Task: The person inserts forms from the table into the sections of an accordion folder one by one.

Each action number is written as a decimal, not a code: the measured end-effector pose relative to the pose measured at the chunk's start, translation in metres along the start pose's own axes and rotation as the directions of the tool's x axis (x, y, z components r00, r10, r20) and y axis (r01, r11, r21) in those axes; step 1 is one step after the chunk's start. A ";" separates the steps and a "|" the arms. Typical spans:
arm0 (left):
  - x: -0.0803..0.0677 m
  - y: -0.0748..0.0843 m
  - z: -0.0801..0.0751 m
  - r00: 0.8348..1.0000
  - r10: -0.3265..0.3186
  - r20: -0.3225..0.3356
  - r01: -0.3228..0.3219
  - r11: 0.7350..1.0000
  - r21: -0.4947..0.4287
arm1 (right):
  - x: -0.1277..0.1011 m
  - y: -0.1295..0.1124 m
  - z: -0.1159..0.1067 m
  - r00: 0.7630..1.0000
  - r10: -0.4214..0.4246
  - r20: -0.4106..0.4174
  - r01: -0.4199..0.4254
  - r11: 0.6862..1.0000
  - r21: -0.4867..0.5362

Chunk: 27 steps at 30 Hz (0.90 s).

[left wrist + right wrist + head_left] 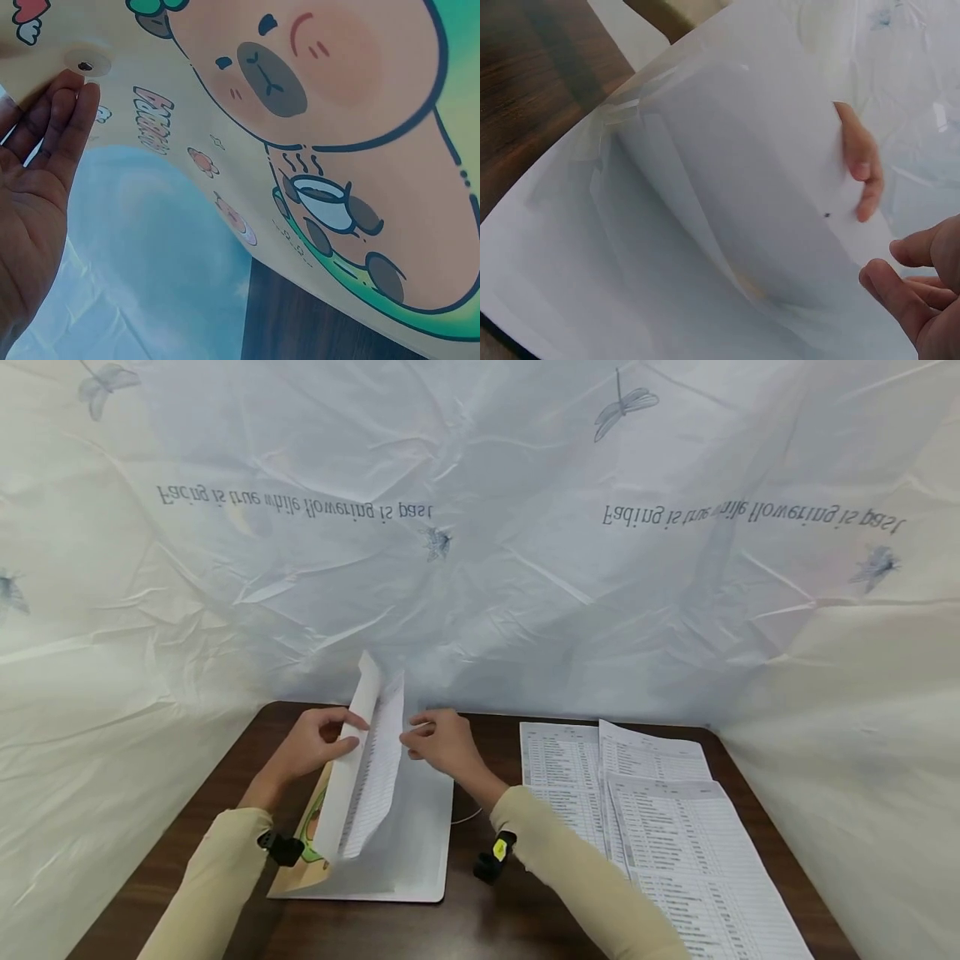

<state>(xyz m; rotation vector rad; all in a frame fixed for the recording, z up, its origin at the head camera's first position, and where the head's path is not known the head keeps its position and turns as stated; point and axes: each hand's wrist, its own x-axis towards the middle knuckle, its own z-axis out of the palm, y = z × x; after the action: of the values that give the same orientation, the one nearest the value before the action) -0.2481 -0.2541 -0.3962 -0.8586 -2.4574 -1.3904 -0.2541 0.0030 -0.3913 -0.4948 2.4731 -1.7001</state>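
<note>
A folder with a cartoon animal on its cover stands partly open in the head view, its white inner side turned right. My left hand pinches that cover's outer edge, thumb inside and fingers outside. Beside the cover, a printed sheet is raised at a slant, its lower part bending. My right hand has bent fingers with thumb and fingertips at this sheet's right edge; whether they grip it is unclear. The right wrist view shows a white page and the left fingers over the far edge.
The folder's pale back part lies flat on the dark wooden table. Several printed sheets overlap at the right. A thin white cord shows beside the folder. White plastic sheeting surrounds the table at the back and sides.
</note>
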 end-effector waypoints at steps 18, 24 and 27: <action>0.000 0.010 -0.001 0.999 0.022 -0.031 -0.021 0.999 0.027 | -0.049 0.032 -0.105 0.916 -0.358 -0.182 0.335 0.931 -0.143; -0.001 0.009 -0.001 0.999 0.029 -0.037 -0.029 0.999 0.015 | -0.076 0.058 -0.143 0.888 -0.372 -0.269 0.302 0.915 -0.267; -0.001 0.008 0.000 0.999 0.029 -0.029 -0.029 1.000 0.004 | -0.090 0.070 -0.160 0.879 -0.375 -0.295 0.285 0.908 -0.307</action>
<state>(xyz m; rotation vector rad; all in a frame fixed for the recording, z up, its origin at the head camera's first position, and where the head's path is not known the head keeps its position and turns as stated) -0.2429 -0.2515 -0.3907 -0.8629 -2.4156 -1.3785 -0.2262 0.1971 -0.4048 -0.7432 3.0404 -1.7142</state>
